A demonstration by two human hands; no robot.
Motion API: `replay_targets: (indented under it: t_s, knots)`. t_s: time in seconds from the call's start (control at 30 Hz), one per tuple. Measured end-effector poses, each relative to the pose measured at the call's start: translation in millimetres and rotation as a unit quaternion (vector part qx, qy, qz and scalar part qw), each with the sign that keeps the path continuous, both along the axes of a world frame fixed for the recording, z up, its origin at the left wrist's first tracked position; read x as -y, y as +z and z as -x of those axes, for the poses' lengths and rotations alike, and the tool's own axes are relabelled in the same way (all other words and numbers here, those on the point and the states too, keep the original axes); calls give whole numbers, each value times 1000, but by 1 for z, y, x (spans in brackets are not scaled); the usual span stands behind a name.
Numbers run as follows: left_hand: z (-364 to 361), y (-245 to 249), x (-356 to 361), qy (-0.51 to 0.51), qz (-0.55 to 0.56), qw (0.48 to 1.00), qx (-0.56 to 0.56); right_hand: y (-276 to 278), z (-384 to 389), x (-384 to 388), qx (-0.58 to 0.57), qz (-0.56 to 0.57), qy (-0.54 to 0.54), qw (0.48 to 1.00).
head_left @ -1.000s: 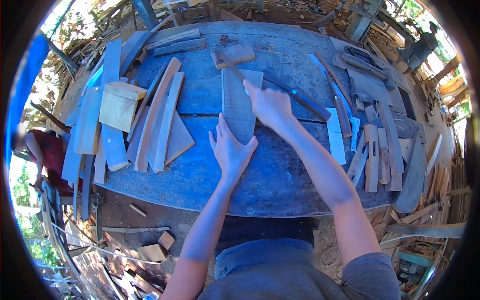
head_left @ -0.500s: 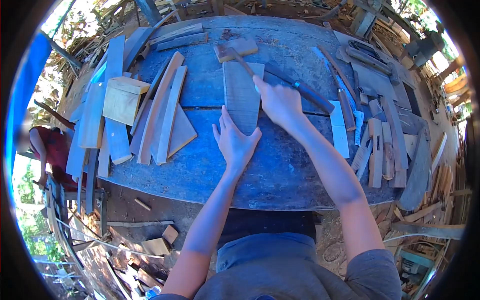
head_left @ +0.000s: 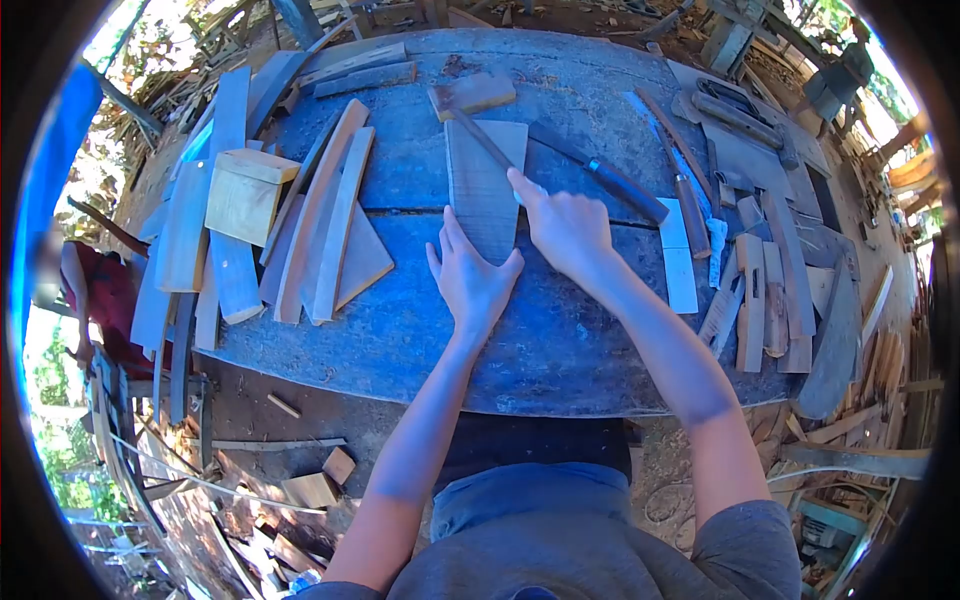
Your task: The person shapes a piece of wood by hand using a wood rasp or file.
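Observation:
A flat wooden board [head_left: 487, 185] lies in front of me on the worktable, its far end beside a small wooden block [head_left: 474, 95]. My left hand [head_left: 470, 270] grips the board's near end, thumb at the right edge and fingers at the left. Closed around the handle of a long, thin metal file [head_left: 483, 140] is my right hand [head_left: 568, 228]. The file slants across the board's right side, its tip over the block's near left corner. A chisel-like tool [head_left: 625, 190] with a wooden handle and blue collar lies just beyond my right hand.
Wooden strips and offcuts [head_left: 330, 230] cover the worktable's [head_left: 400, 340] left side, with a squarish wooden block [head_left: 245, 195] among them. At right lie a white rectangular piece [head_left: 679, 255], handled tools [head_left: 692, 215] and more wood pieces [head_left: 750, 300]. Another person [head_left: 105, 300] is at far left.
My right hand has moved slightly toward me and to the right, and the file's tip has shifted a little left and nearer. My left hand keeps its place on the board.

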State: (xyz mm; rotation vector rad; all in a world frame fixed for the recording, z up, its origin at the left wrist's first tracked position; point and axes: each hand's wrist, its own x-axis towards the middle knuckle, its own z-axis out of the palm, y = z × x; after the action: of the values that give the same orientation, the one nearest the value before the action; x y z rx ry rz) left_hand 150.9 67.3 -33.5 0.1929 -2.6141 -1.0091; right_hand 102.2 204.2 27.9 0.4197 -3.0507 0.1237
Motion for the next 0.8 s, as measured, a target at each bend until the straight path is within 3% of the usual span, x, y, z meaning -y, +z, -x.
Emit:
replay_targets:
  t_s: [0.1, 0.2, 0.3, 0.53, 0.8]
  knots:
    - [0, 3, -1, -3, -6, 1000, 7, 9, -11, -4, 26, -12, -4, 1000]
    - [-2, 3, -1, -5, -7, 1000, 7, -1, 39, -11, -24, 41, -46, 998]
    - [-1, 1, 0, 7, 0, 1000, 0, -3, 69, -7, -1, 82, -81, 993]
    - [0, 2, -1, -1, -18, 1000, 0, 3, -12, -14, 27, -7, -33, 999]
    - [-1, 1, -4, 3, -8, 1000, -8, -5, 51, -6, -42, 58, -52, 996]
